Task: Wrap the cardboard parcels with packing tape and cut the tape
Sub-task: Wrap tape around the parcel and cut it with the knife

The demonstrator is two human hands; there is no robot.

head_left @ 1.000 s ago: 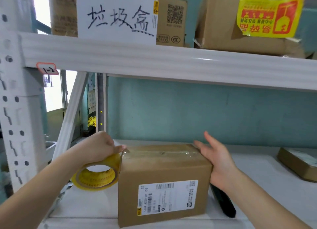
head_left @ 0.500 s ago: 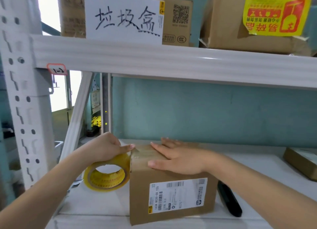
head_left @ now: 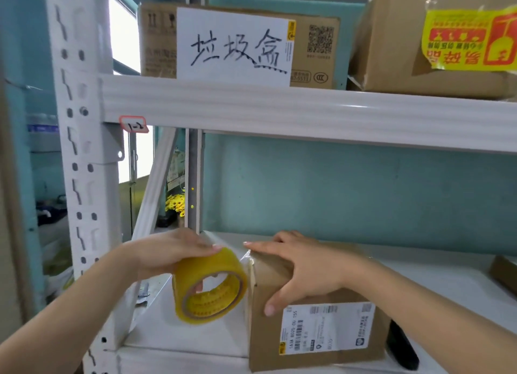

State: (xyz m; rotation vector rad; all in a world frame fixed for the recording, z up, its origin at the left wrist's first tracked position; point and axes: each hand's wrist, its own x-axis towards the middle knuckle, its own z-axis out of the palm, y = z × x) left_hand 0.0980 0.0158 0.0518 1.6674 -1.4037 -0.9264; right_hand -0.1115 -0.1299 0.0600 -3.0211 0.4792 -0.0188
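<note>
A brown cardboard parcel (head_left: 268, 343) with a white shipping label stands on the white shelf (head_left: 179, 334). My right hand (head_left: 302, 264) lies flat on the parcel's top left corner, thumb down its front face. My left hand (head_left: 170, 253) grips a yellow roll of packing tape (head_left: 212, 287) just left of the parcel, fingers through the core. A short clear strip of tape runs from the roll to the parcel's top left edge.
A black tool (head_left: 402, 345) lies on the shelf right of the parcel. Another flat box (head_left: 503, 273) sits at the far right. The upper shelf beam (head_left: 279, 110) carries two large boxes. A perforated white upright (head_left: 81, 177) stands at left.
My left hand has pulled the roll away from the parcel's left side and tilted it. My right hand slid left along the parcel top. The camera shifted left and down.
</note>
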